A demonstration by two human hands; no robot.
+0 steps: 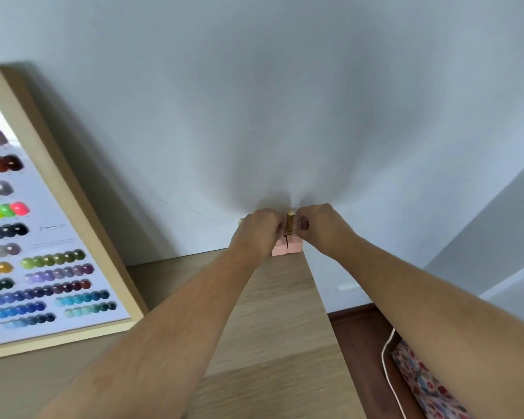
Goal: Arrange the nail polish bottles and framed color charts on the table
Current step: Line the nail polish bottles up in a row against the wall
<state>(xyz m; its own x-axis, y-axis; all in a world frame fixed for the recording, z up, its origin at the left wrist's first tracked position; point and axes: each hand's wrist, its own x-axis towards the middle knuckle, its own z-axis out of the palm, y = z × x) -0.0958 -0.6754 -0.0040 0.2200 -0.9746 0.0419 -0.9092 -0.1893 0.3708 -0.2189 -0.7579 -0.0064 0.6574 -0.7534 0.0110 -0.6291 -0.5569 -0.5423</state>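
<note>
Gripping two pink bottles (pixel 286 248), two hands (pixel 256 234)

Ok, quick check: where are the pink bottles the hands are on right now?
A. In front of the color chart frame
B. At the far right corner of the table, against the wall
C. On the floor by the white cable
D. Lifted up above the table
B: the pink bottles sit on the table at its far right corner by the wall, with both hands, left hand and right hand, closed around them.

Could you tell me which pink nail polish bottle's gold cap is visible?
The right pink bottle: its gold cap stands exposed between both hands, while the left bottle's top is hidden.
</note>
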